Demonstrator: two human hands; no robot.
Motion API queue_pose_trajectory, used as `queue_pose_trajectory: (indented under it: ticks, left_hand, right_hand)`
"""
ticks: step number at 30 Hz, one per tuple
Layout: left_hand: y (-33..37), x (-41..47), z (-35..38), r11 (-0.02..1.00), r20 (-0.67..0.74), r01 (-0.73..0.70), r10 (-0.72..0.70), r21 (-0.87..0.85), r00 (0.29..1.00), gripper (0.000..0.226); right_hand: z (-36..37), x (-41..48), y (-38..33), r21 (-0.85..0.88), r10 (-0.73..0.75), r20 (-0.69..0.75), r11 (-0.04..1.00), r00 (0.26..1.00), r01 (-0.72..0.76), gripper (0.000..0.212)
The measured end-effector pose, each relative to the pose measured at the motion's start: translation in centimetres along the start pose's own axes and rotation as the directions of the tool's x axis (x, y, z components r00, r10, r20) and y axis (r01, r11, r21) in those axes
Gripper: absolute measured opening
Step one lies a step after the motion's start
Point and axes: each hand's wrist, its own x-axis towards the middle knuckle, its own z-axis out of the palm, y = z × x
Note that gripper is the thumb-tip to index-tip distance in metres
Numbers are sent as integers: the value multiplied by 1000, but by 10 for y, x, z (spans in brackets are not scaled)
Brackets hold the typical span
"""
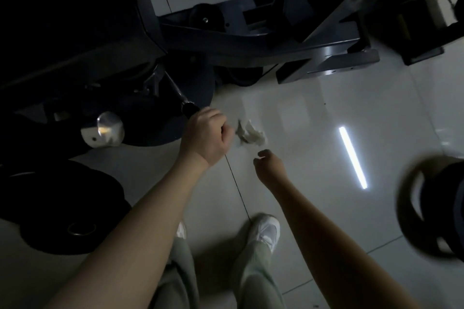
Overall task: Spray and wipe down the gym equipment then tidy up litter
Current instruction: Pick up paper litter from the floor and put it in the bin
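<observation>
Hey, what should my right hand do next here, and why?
Probably reach forward and pick up the crumpled tissue on the floor. The right hand hovers just short of it, apparently empty, while the left hand is closed near the machine's handle.

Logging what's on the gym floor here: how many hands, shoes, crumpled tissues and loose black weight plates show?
Hands: 2, left hand and right hand
Shoes: 2
Crumpled tissue: 1
Black weight plates: 2
Total: 7
</observation>
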Motion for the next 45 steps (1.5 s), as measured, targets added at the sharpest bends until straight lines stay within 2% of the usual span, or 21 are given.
queue_pose_trajectory:
  ticks: [10, 14, 20, 24, 30, 34, 38, 40, 43, 45]
  left_hand:
    - [-3, 2, 7, 995, -74, -34, 27, -97, 997, 27]
    - [-2, 4, 10, 992, -112, -70, 58, -106, 992, 24]
    - [-1, 7, 13, 982, -117, -73, 54, -172, 992, 23]
    - [1, 8, 14, 983, -112, -63, 44, -171, 993, 22]
    - [4, 9, 17, 990, -131, -10, -8, -140, 991, 21]
    - [5, 6, 18, 998, -140, 57, -61, -32, 988, 23]
    - [13, 2, 9, 959, -5, 204, -207, 197, 978, 45]
    - [18, 3, 1, 938, 74, 252, -276, 237, 958, 46]
    - [23, 7, -8, 897, 230, 428, -442, 108, 867, 27]
    - [28, 0, -19, 865, 300, 502, -482, 12, 823, 27]
  right_hand:
    - [16, 64, 14, -113, -142, -45, 984, 989, 136, 62]
    - [26, 88, 21, -155, -155, -39, 977, 987, 147, 68]
    - [44, 114, 28, -153, -227, -1, 962, 974, 225, 63]
    - [52, 110, 30, -153, -157, 8, 976, 988, 156, 47]
    - [40, 78, 40, -107, -151, -127, 985, 980, 137, 41]
    - [23, 47, 47, -32, -132, -178, 991, 975, 129, 37]
    - [0, 15, 46, 26, -118, -219, 992, 969, 126, 41]
    - [-9, -1, 43, 9, -106, -216, 994, 971, 111, 28]
    - [-21, -25, 35, 32, -71, -227, 996, 971, 81, 7]
    - [-25, -43, 30, 85, -52, -221, 994, 974, 72, 14]
